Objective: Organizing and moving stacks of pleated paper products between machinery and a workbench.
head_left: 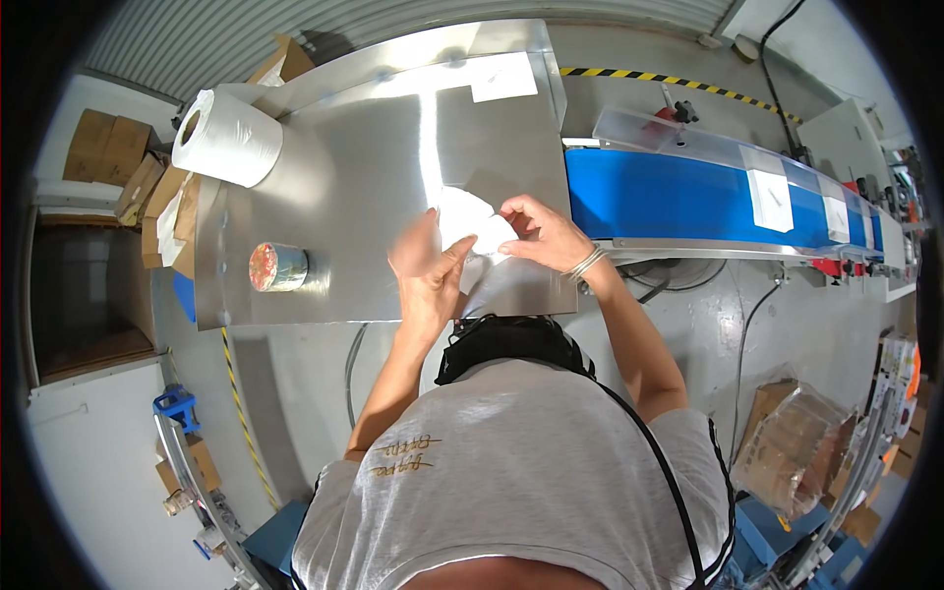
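Above the near part of the metal table I hold a crumpled white sheet [470,218]; I cannot tell whether it is paper or thin cloth. My left hand [425,264] is closed on its left and lower edge, with the thumb at the front and some fingers smeared by motion. On the other side, my right hand [543,234] pinches the sheet's right edge between thumb and fingers. Further left on the table, apart from both hands, lies a small round tin or jar [278,267] with a red and orange patterned end.
A large white roll [228,138] rests at the table's [344,197] far left corner. At the far right corner lies a flat white packet [503,79]. A blue conveyor belt [659,197] adjoins the table's right edge and carries white packets [772,200]. Cardboard boxes [106,147] stand at left.
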The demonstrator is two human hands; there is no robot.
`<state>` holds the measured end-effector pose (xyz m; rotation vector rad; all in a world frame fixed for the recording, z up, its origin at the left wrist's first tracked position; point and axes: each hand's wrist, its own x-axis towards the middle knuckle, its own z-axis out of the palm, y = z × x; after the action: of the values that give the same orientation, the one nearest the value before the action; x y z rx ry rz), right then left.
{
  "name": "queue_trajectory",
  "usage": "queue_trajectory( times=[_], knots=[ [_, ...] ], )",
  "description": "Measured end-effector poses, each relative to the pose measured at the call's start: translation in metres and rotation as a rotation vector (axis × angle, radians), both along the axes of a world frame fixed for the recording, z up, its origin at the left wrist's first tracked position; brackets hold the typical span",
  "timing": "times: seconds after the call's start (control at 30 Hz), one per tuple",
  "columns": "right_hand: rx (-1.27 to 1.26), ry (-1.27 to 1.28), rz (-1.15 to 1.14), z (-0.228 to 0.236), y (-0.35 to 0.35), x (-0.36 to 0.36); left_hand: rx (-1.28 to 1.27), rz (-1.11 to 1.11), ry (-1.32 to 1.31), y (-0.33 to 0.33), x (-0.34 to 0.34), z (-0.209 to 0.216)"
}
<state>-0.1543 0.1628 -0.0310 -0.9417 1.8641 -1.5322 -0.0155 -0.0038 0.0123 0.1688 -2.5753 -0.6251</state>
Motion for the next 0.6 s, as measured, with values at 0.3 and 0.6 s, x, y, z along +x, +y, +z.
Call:
queue_trajectory(
  times=[0.3, 0.6],
  knots=[
    [-0.055, -0.085, -0.227, -0.044, 0.039, -0.013, 0.082, 0.121, -0.012, -0.003, 0.0, 0.005],
    [0.978, 0.597, -0.969, -0.123, 0.273, -0.161, 0.241, 0.133, -0.018, -0.011, 0.0, -0.008]
  ],
)
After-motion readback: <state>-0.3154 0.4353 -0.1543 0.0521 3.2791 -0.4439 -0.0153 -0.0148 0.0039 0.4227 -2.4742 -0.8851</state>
